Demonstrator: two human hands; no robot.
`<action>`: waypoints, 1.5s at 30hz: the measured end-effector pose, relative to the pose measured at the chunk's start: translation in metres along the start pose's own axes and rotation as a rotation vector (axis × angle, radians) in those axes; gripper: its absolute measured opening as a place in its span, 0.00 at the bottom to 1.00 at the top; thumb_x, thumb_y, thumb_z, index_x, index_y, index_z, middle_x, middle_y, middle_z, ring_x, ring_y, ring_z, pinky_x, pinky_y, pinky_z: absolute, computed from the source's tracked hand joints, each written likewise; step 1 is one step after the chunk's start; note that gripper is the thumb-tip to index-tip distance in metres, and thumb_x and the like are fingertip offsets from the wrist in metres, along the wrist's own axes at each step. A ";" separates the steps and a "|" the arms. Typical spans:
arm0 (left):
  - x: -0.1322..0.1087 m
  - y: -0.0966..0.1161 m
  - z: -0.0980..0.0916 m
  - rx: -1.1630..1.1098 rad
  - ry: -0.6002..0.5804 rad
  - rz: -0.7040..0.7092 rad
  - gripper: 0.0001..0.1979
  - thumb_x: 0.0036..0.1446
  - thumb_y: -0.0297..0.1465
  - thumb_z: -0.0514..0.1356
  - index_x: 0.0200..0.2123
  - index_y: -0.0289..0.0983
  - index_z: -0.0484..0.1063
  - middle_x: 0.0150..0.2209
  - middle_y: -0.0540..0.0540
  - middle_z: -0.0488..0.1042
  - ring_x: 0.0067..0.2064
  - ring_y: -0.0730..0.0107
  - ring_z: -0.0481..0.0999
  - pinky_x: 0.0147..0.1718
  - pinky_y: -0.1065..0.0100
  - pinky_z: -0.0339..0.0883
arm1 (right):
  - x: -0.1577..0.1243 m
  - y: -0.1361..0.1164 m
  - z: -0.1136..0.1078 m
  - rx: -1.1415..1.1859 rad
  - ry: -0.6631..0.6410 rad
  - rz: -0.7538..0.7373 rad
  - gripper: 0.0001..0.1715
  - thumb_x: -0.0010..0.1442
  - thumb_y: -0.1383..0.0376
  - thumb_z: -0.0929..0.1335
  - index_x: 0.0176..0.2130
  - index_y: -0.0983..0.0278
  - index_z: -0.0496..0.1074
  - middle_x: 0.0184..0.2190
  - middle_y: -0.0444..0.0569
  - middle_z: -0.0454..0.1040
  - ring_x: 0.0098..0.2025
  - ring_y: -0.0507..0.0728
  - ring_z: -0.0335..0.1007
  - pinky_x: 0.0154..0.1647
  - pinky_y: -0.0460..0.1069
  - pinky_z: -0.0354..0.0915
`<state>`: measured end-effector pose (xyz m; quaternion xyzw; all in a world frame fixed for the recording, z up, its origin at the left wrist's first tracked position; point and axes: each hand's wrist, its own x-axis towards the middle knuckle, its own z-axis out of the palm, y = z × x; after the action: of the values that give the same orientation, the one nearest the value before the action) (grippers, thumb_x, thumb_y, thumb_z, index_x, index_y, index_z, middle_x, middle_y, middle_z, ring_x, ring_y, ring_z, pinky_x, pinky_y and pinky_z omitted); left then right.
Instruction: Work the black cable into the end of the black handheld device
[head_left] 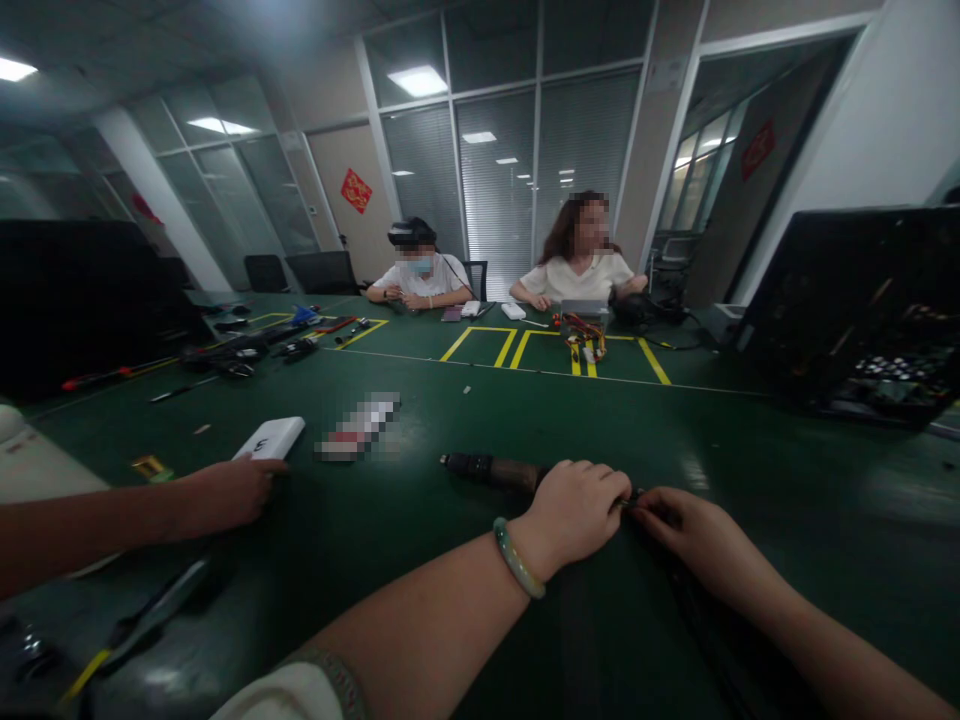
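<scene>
A dark electric screwdriver (510, 474) lies on the green mat, its narrow tip pointing left. My left hand (574, 510), with a green bangle at the wrist, is closed over the rear part of its body. Close against those fingertips, my right hand (686, 525) is closed in a pinch at the tool's back end. A black cable (694, 610) runs down from under my right hand. The small part between the two hands is mostly hidden by the fingers.
A co-worker's hand (232, 490) rests at a white box (274, 438) on the left. Two people sit across the green table (420, 600). Black computer cases (862, 310) stand at the right; several tools (240, 350) lie at the back left.
</scene>
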<state>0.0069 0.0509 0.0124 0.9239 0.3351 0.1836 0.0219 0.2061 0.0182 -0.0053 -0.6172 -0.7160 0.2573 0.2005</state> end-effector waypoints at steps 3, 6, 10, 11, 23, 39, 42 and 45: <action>0.000 0.000 0.001 -0.014 0.010 -0.021 0.09 0.61 0.34 0.56 0.43 0.38 0.66 0.41 0.48 0.72 0.43 0.65 0.71 0.42 0.62 0.63 | 0.000 0.000 0.001 -0.017 0.001 0.006 0.13 0.60 0.55 0.63 0.39 0.58 0.74 0.36 0.46 0.77 0.35 0.57 0.73 0.32 0.48 0.65; 0.000 -0.001 0.003 -0.020 0.011 -0.028 0.09 0.61 0.36 0.56 0.41 0.38 0.67 0.41 0.48 0.72 0.43 0.64 0.71 0.42 0.62 0.63 | 0.000 -0.002 0.000 -0.025 0.001 0.017 0.14 0.61 0.55 0.63 0.39 0.58 0.74 0.35 0.45 0.77 0.34 0.57 0.73 0.31 0.48 0.65; 0.000 -0.002 0.002 -0.029 0.019 0.005 0.05 0.62 0.32 0.55 0.40 0.38 0.67 0.41 0.48 0.72 0.43 0.66 0.71 0.42 0.63 0.63 | -0.001 -0.005 -0.002 -0.024 0.005 0.020 0.14 0.60 0.55 0.64 0.39 0.58 0.74 0.36 0.46 0.77 0.34 0.57 0.73 0.32 0.48 0.65; 0.000 -0.001 0.002 -0.028 0.019 0.006 0.05 0.62 0.32 0.55 0.40 0.38 0.67 0.41 0.48 0.72 0.43 0.66 0.71 0.42 0.63 0.63 | -0.001 -0.005 -0.003 -0.018 0.003 0.016 0.14 0.60 0.55 0.64 0.39 0.58 0.74 0.36 0.46 0.77 0.34 0.57 0.73 0.32 0.48 0.65; 0.002 -0.003 0.006 -0.049 0.018 0.005 0.05 0.62 0.32 0.56 0.41 0.40 0.68 0.42 0.50 0.72 0.44 0.66 0.71 0.43 0.63 0.62 | -0.001 -0.005 -0.002 -0.035 0.035 0.001 0.15 0.61 0.54 0.63 0.39 0.59 0.74 0.31 0.45 0.76 0.30 0.55 0.70 0.28 0.47 0.61; 0.001 -0.002 0.005 -0.031 0.012 -0.008 0.06 0.61 0.34 0.57 0.41 0.40 0.68 0.42 0.51 0.72 0.43 0.67 0.70 0.42 0.64 0.61 | -0.002 -0.004 -0.001 0.018 0.037 0.006 0.14 0.60 0.55 0.64 0.38 0.59 0.74 0.34 0.47 0.76 0.33 0.57 0.71 0.32 0.48 0.64; 0.002 -0.003 0.007 -0.050 0.032 -0.004 0.05 0.60 0.33 0.58 0.40 0.41 0.69 0.41 0.52 0.72 0.43 0.68 0.70 0.42 0.63 0.61 | -0.002 -0.003 0.000 0.038 0.055 -0.010 0.14 0.60 0.55 0.64 0.38 0.59 0.74 0.35 0.47 0.76 0.35 0.57 0.71 0.33 0.48 0.63; 0.003 -0.003 0.008 -0.069 0.038 0.002 0.04 0.60 0.33 0.58 0.39 0.41 0.70 0.40 0.52 0.72 0.43 0.68 0.70 0.42 0.63 0.61 | -0.002 -0.003 0.001 0.065 0.068 -0.036 0.12 0.60 0.56 0.64 0.37 0.59 0.74 0.36 0.46 0.76 0.37 0.56 0.71 0.35 0.48 0.63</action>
<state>0.0095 0.0558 0.0054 0.9193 0.3279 0.2126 0.0472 0.2034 0.0156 -0.0045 -0.6058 -0.7110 0.2558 0.2491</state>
